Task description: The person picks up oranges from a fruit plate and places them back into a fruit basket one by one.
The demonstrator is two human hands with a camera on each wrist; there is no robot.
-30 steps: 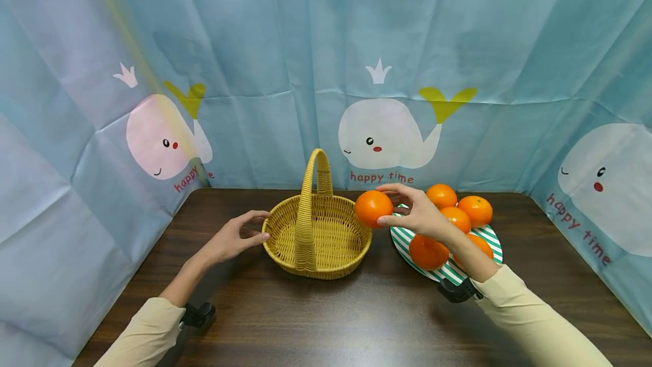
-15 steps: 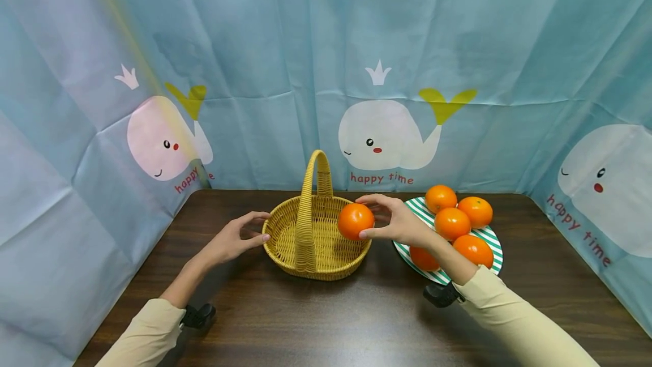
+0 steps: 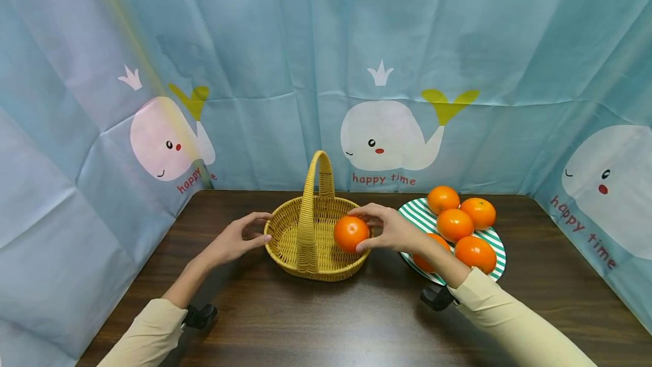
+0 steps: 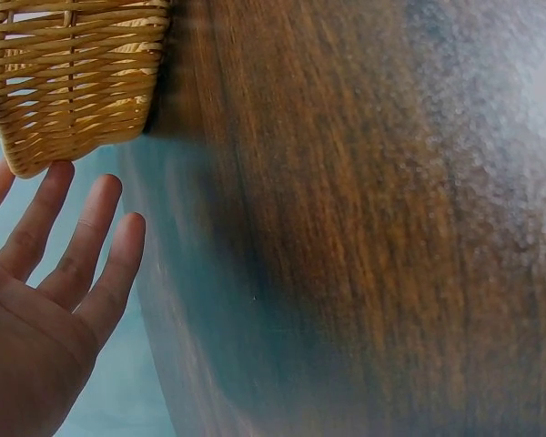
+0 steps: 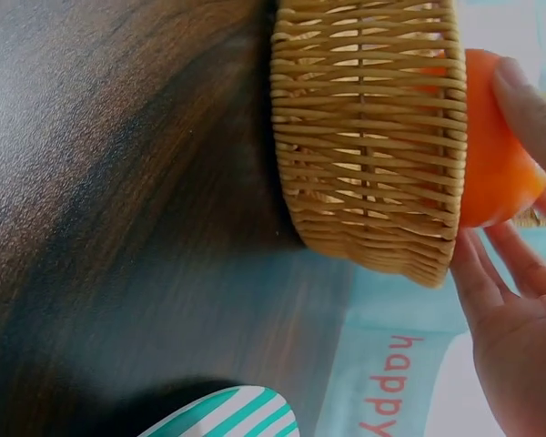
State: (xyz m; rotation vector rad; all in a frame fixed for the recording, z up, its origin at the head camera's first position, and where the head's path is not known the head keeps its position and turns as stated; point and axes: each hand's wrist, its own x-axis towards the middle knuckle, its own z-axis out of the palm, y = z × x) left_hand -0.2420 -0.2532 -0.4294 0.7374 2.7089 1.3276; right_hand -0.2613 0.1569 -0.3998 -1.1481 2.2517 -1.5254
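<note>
A yellow woven basket [image 3: 328, 274] with an arched handle [image 3: 306, 225] stands upright on the table. My right hand [image 3: 394, 232] holds an orange [image 3: 350, 234] between thumb and fingers, inside the basket's right side. From the right wrist view, the orange [image 5: 493, 159] sits partly below the rim, seen through the weave; whether it touches the bottom is hidden. At the opposite end, my left hand [image 3: 229, 240] touches the basket's left rim. Its fingers [image 4: 89, 214] look fairly straight and spread in the left wrist view, a fingertip against the rim.
To the right lies a green-and-white striped plate [image 3: 419, 215] bearing several oranges [image 3: 455, 225], one partly covered by the right forearm. A dark wooden table [image 3: 285, 321] carries everything. Behind it hangs a blue curtain [image 3: 275, 72] printed with whales.
My right hand has carried the orange leftward and down from above the basket's right rim into the basket. The left hand has stayed at the left rim.
</note>
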